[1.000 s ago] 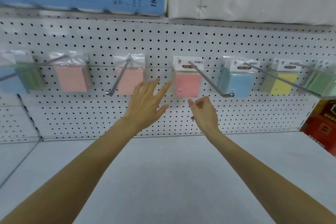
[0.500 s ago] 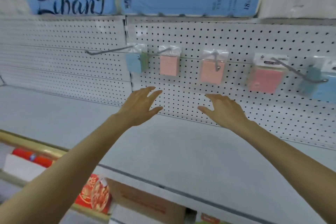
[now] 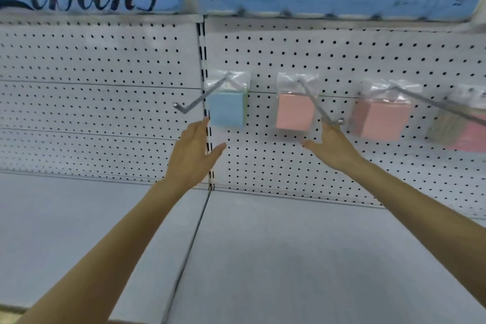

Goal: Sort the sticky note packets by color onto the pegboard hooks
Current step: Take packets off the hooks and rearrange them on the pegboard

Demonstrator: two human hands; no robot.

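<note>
Sticky note packets (image 3: pixel 381 119) hang in a row on the white pegboard (image 3: pixel 105 113), above a grey shelf (image 3: pixel 289 258). Your left hand (image 3: pixel 192 155) & right hand (image 3: pixel 331 147) are spread flat, holding nothing, just below the blue packet (image 3: pixel 227 110) (green behind it) & pink packet (image 3: pixel 294 113). Looks like the reach step. Next: pinch one packet, slide it off past the hook (image 3: pixel 319 105) tip.
</note>
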